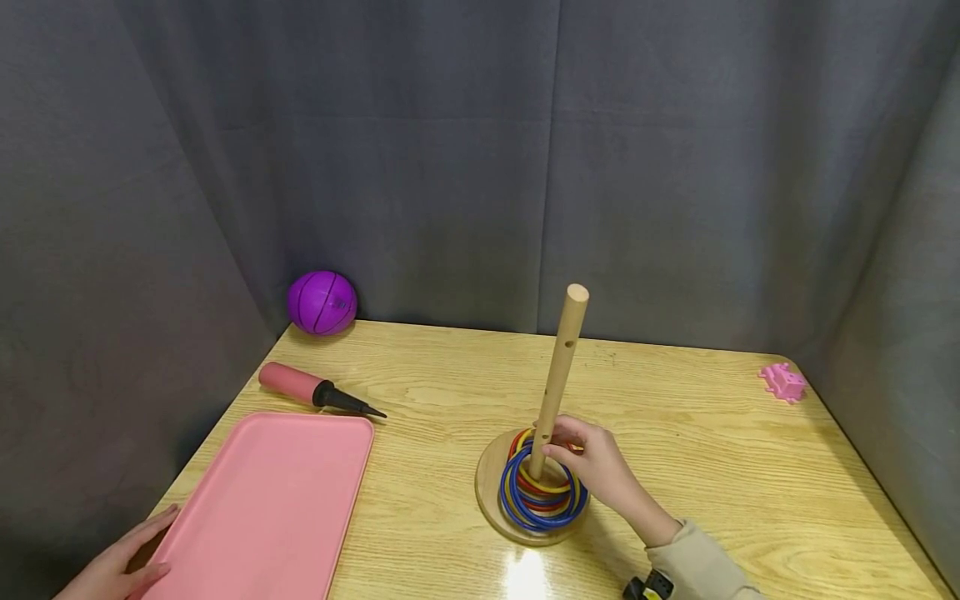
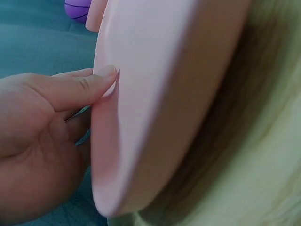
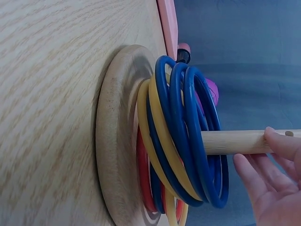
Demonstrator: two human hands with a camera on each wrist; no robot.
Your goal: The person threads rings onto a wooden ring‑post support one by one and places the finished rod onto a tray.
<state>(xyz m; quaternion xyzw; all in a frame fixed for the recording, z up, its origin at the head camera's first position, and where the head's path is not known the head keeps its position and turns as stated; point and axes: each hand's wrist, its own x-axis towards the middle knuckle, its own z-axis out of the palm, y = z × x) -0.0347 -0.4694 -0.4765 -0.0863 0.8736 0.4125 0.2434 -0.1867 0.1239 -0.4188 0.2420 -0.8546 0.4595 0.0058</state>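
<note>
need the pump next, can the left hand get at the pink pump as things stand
Probably yes. The left hand holds the near corner of the pink tray; the pump lies in the open beyond the tray's far edge, nothing on top, so reaching over the tray looks unobstructed.

hands: 2, left hand (image 1: 120,567), right hand (image 1: 596,467)
trays: 1, pink tray (image 1: 270,508)
pegs: 1, wooden peg (image 1: 558,375) on round base (image 1: 487,492)
rings: stacked, exact count unclear
balls: 1, purple ball (image 1: 322,302)
pumps: 1, pink pump (image 1: 311,389)
pink toys: 1, pink toy (image 1: 783,382)

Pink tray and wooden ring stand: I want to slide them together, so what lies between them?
Only bare tabletop lies between the pink tray and the ring stand; the head view shows it.
</note>
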